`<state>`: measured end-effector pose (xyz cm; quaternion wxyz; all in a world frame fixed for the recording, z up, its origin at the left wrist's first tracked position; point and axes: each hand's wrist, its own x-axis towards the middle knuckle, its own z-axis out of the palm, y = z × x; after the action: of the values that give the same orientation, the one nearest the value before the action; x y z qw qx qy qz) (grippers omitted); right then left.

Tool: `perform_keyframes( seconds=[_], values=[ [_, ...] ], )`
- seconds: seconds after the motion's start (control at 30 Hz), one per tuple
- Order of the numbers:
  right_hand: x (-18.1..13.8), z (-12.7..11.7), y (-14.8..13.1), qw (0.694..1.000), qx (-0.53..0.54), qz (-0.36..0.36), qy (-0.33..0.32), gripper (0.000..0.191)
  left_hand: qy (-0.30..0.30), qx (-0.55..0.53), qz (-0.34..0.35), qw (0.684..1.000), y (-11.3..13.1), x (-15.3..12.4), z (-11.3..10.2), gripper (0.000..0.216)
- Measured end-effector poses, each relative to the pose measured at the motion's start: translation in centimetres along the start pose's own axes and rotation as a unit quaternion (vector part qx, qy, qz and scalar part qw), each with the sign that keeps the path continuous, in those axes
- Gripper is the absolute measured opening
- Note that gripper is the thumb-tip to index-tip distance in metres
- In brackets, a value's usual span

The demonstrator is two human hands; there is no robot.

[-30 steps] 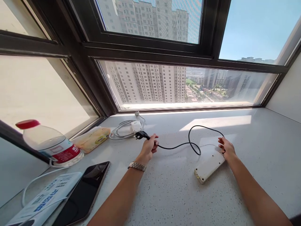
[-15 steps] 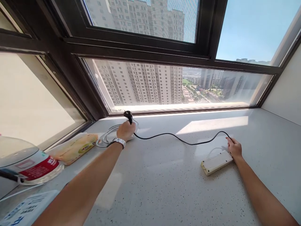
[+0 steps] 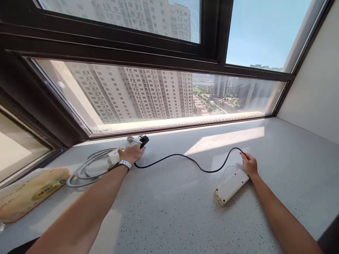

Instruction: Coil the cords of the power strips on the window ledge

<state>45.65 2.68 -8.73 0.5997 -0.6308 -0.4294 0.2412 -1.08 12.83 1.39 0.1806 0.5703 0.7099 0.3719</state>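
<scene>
A white power strip (image 3: 231, 186) lies on the pale speckled sill (image 3: 172, 211), right of centre. Its black cable (image 3: 190, 160) runs left in a shallow curve to a black plug (image 3: 143, 140). My left hand (image 3: 131, 154), with a metal watch on the wrist, grips the cable just behind the plug, which sticks out past my fingers near the window. Under that hand sits a second white socket block (image 3: 113, 156) with a coiled grey cord (image 3: 84, 171). My right hand (image 3: 249, 164) holds the far end of the power strip, where the black cable enters.
A yellow packet (image 3: 29, 192) lies at the left edge of the sill. The dark window frame (image 3: 159, 58) runs along the back, and a white wall (image 3: 312, 88) closes the right side. A sunlit patch (image 3: 225, 139) falls behind the cable.
My left hand carried the plug from the middle of the sill far to the left, to the socket block by the window. The cable loop pulled out flatter. Bottle and tablet left the view.
</scene>
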Motion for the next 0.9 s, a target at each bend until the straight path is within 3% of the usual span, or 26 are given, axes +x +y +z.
perform_keyframes(
  seconds=[0.13,0.27,0.37,0.47,0.6,0.67,0.73,0.8,0.9],
  values=[
    [0.5,-0.2,0.3,1.0,0.004,0.016,0.017,0.051,-0.013,-0.11,0.021,0.994,5.0,-1.4,-0.1,0.011],
    [0.3,-0.5,-1.4,0.996,-0.051,0.043,0.066,0.059,-0.051,-0.211,0.06,0.974,12.8,-4.4,-0.5,0.022],
    [-2.2,0.2,-5.7,0.983,-0.127,-0.104,0.081,0.075,-0.122,-0.332,0.123,0.927,18.6,-8.3,-0.5,0.027],
    [-6.3,2.4,-11.9,0.961,-0.075,-0.254,-0.08,0.084,-0.176,-0.422,0.176,0.872,22.2,-12.9,0.4,0.021],
    [-10.3,7.3,-18.0,0.922,0.066,-0.285,-0.253,0.082,-0.193,-0.578,0.148,0.779,22.3,-17.6,1.6,0.033],
    [-11.1,9.6,-18.5,0.887,0.16,-0.247,-0.356,0.069,-0.191,-0.626,0.114,0.747,21.2,-18.6,1.3,0.034],
    [-11.5,11.2,-17.8,0.851,0.21,-0.194,-0.441,0.064,-0.185,-0.648,0.069,0.736,20.0,-18.7,0.3,0.026],
    [-11.6,11.7,-16.8,0.842,0.195,-0.175,-0.471,0.059,-0.179,-0.653,0.019,0.736,18.9,-18.3,-1.0,0.016],
    [-11.6,10.7,-16.8,0.855,0.104,-0.219,-0.459,0.044,-0.132,-0.674,-0.025,0.727,18.0,-17.5,-3.2,0.017]
  ],
)
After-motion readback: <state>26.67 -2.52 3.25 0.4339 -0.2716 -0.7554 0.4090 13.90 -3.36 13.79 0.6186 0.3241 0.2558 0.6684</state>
